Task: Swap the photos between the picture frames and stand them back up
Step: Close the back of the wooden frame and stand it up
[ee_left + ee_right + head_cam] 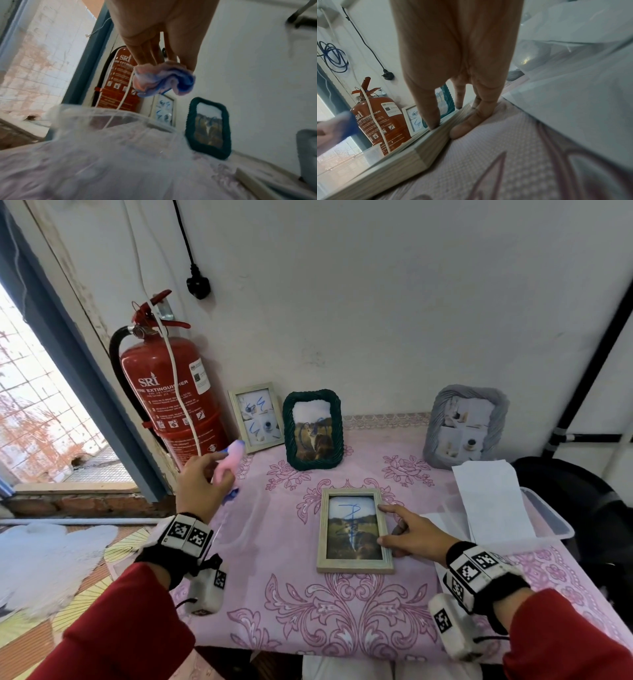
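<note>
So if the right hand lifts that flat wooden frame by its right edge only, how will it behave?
The wooden frame looks rigid with thick moulding, so it should lift as one stiff piece, probably pivoting on its left edge first. Its glazed front reflects light, so it may be fragile if dropped. The right hand only rests its fingertips on the rim; a one-sided pinch might slip.

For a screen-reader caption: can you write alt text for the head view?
A right hand steadies a wooden photo frame lying flat on a pink floral tablecloth, while the left hand holds a pink-and-blue cloth. Three more frames stand behind.
</note>
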`<state>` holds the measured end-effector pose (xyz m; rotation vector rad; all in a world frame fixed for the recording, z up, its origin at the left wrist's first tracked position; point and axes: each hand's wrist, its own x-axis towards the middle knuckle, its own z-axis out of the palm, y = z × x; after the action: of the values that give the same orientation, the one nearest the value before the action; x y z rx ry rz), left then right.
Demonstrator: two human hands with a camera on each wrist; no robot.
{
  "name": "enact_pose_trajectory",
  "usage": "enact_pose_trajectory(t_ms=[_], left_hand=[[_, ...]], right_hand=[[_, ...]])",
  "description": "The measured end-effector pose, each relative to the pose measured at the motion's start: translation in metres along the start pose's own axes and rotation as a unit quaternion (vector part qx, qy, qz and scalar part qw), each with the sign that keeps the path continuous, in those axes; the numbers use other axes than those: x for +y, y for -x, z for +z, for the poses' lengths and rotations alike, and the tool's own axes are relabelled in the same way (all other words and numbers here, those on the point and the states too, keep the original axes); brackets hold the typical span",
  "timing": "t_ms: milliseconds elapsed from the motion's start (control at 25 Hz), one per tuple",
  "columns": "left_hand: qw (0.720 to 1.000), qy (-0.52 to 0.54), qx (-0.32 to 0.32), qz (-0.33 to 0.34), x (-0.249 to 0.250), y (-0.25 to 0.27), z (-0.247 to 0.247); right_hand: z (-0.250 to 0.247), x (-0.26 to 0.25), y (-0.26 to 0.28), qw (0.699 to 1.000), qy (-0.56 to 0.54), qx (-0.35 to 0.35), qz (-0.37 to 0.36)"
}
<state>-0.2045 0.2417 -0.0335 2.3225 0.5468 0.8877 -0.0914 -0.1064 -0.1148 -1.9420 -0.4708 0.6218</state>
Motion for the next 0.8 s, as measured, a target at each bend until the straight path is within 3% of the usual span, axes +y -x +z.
enact_pose_trajectory(t_ms=[80, 240, 600, 800], left_hand=[[0.999, 0.022, 0.000, 0.040, 0.023, -0.002, 0.006], [0.993, 0.074, -0.062, 0.066, 0.066, 0.012, 0.035], [0.964, 0.085, -0.250, 0.016, 0.093, 0.060, 0.113], [0.919, 0.061, -0.388, -0.003, 0.085, 0.074, 0.129]], right_hand=[[0.000, -0.001, 0.001, 1.000, 0.002, -0.002, 0.000], [0.000, -0.003, 0.002, 1.000, 0.004, -0.002, 0.004], [0.001, 0.000, 0.000, 1.000, 0.014, 0.008, 0.004], [0.003, -0.003, 0.003, 1.000, 0.006, 0.010, 0.014]])
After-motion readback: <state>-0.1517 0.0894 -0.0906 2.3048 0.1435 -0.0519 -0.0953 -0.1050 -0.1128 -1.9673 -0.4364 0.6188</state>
